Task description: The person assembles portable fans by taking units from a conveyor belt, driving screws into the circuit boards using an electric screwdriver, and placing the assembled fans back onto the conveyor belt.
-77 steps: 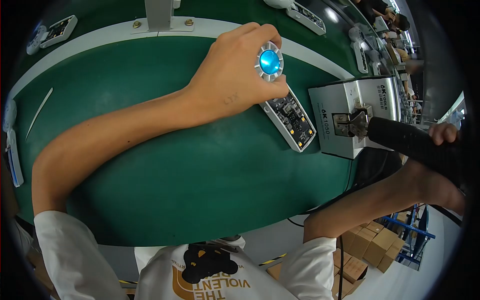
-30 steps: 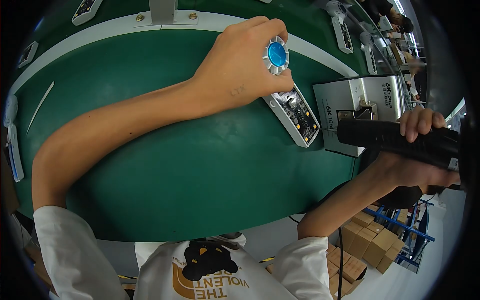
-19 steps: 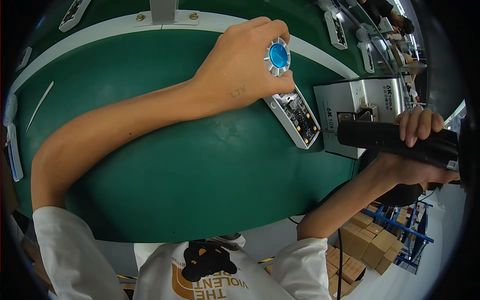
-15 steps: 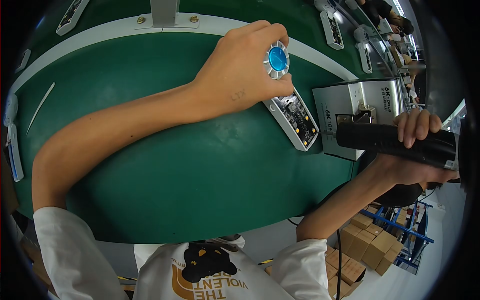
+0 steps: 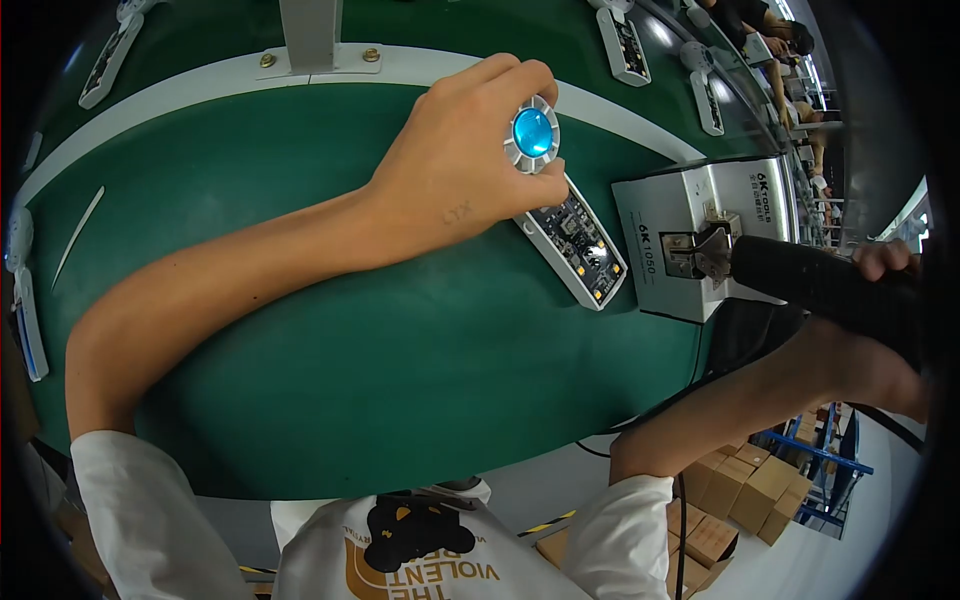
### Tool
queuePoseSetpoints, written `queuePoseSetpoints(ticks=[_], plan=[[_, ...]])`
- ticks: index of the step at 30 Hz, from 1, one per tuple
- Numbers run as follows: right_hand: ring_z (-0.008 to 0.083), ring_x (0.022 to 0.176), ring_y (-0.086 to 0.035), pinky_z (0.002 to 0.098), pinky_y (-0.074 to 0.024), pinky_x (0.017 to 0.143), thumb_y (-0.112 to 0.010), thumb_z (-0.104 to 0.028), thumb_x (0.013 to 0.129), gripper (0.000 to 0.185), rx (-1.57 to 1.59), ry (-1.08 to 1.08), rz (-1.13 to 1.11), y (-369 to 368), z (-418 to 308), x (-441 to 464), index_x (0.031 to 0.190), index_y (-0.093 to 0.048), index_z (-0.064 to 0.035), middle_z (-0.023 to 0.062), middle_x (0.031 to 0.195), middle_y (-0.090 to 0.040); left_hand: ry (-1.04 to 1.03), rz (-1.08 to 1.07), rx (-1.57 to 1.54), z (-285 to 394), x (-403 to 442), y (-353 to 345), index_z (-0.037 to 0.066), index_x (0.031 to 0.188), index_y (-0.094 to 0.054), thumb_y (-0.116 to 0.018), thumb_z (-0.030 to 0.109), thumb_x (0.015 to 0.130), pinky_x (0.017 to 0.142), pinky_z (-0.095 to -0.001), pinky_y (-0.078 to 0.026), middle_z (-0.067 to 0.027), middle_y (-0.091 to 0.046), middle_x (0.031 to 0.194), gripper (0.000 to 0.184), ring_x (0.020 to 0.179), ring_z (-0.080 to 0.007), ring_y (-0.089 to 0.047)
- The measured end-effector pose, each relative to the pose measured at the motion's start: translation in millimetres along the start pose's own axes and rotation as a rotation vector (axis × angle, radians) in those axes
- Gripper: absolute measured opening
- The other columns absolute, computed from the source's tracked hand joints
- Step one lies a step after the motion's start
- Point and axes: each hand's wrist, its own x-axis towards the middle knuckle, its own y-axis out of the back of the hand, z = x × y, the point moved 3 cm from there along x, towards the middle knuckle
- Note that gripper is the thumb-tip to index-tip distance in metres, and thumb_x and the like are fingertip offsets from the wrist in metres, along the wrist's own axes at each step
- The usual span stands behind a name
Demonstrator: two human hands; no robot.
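My left hand (image 5: 460, 145) is closed around the round head of a white handheld device, its fingers behind and its thumb on the near side. The head has a glossy blue lens (image 5: 533, 132) in a ribbed silver ring. From under my thumb runs the device's white handle, with a bare circuit board (image 5: 582, 240) facing up. At the right, my right hand (image 5: 865, 335) grips a black electric screwdriver (image 5: 800, 272). The screwdriver's tip points at the pick-up slot of a screw feeder (image 5: 665, 215); whether it touches is hard to tell.
A green work mat (image 5: 400, 380) covers the table. More white devices (image 5: 622, 48) lie beyond the pale curved rail (image 5: 190, 85), where a grey post (image 5: 312, 35) stands. A white strip (image 5: 78, 238) lies at left. Cardboard boxes (image 5: 765, 490) sit on the floor; other people are far right.
The screwdriver has left the circuit board's end and moved right to the screw feeder. My left hand still holds the device; the whole view has shifted slightly.
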Motion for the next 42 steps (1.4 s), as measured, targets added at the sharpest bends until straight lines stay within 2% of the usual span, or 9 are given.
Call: queuePoseSetpoints(ticks=[6,11,12,14,33,35,36,38,42], plan=[[0.0172,0.068,-0.052,0.0294,-0.0453,0.063,-0.027,-0.079,0.086,0.085,-0.136,0.049,0.142,-11,-2,-4,0.101,-0.053,0.0006,0.0133,0.089,-0.053,-0.015,0.008,-0.013,0,0,-1,0.001,0.097,-0.059,-0.075,0.012,0.067,0.067,-0.0313,-0.05,-0.0088,-0.06,0.091,0.036,0.075,-0.0208,-0.06],[0.0172,0.066,-0.05,0.0295,-0.0432,0.064,-0.023,-0.077,0.086,0.086,0.268,-0.147,-0.192,-3,-1,-35,0.102,-0.052,0.0024,0.0141,0.087,-0.052,-0.027,0.012,-0.004,-2,-2,-2,0.001,0.098,-0.06,-0.075,0.013,0.067,0.068,-0.0314,-0.05,-0.009,-0.061,0.092,0.036,0.076,-0.0209,-0.06],[0.0172,0.066,-0.05,0.0295,-0.0432,0.064,-0.023,-0.077,0.086,0.086,0.266,-0.152,-0.187,-3,0,-37,0.102,-0.052,0.0024,0.0141,0.087,-0.052,-0.02,0.005,0.004,-1,-2,-2,0.001,0.098,-0.06,-0.075,0.014,0.068,0.069,-0.0315,-0.05,-0.0091,-0.061,0.092,0.036,0.076,-0.021,-0.061],[0.0175,0.065,-0.051,0.0302,-0.0422,0.063,-0.026,-0.079,0.085,0.089,0.342,-0.188,-0.19,-4,3,-38,0.103,-0.054,0.0035,0.0147,0.087,-0.054,-0.018,0.003,0.015,-1,-1,-2,0.001,0.098,-0.06,-0.075,0.015,0.068,0.069,-0.0315,-0.05,-0.0091,-0.061,0.092,0.037,0.076,-0.021,-0.061],[0.0175,0.063,-0.053,0.0279,-0.0423,0.058,-0.04,-0.08,0.08,0.088,0.305,-0.099,-0.136,-13,10,-48,0.103,-0.056,0.0041,0.0139,0.087,-0.054,-0.016,0.018,0.034,-2,2,0,0.001,0.1,-0.06,-0.075,0.016,0.069,0.072,-0.032,-0.052,-0.0101,-0.064,0.092,0.038,0.079,-0.0212,-0.063],[0.0135,0.059,-0.052,0.0248,-0.042,0.055,-0.049,-0.079,0.079,0.08,0.432,-0.22,-0.205,-8,13,-43,0.098,-0.054,-0.0008,0.0103,0.083,-0.055,-0.007,0.018,0.03,-1,0,-1,0.001,0.1,-0.06,-0.075,0.015,0.069,0.072,-0.0319,-0.052,-0.01,-0.064,0.092,0.038,0.079,-0.0211,-0.063],[0.0135,0.059,-0.052,0.0248,-0.042,0.055,-0.049,-0.079,0.079,0.08,0.434,-0.219,-0.205,-8,16,-43,0.098,-0.054,-0.0008,0.0103,0.083,-0.055,-0.01,0.023,0.028,-1,0,-1,0.001,0.1,-0.06,-0.075,0.015,0.069,0.072,-0.0319,-0.052,-0.01,-0.064,0.092,0.038,0.079,-0.0212,-0.063],[0.0093,0.053,-0.051,0.0217,-0.0411,0.051,-0.058,-0.077,0.077,0.073,0.643,-0.154,-0.382,-14,23,-46,0.092,-0.05,-0.0062,0.0055,0.078,-0.055,-0.013,0.026,0.03,-1,1,0,0.001,0.101,-0.06,-0.075,0.014,0.068,0.072,-0.0318,-0.052,-0.01,-0.063,0.093,0.038,0.079,-0.0213,-0.063],[0.0071,0.05,-0.05,0.0211,-0.0412,0.049,-0.061,-0.077,0.076,0.071,0.75,-0.141,-0.415,-13,33,-45,0.091,-0.049,-0.0082,0.0025,0.074,-0.055,0.031,-0.004,-0.002,0,1,0,0.001,0.1,-0.06,-0.075,0.014,0.068,0.072,-0.0318,-0.052,-0.0104,-0.062,0.093,0.037,0.08,-0.0217,-0.063]])
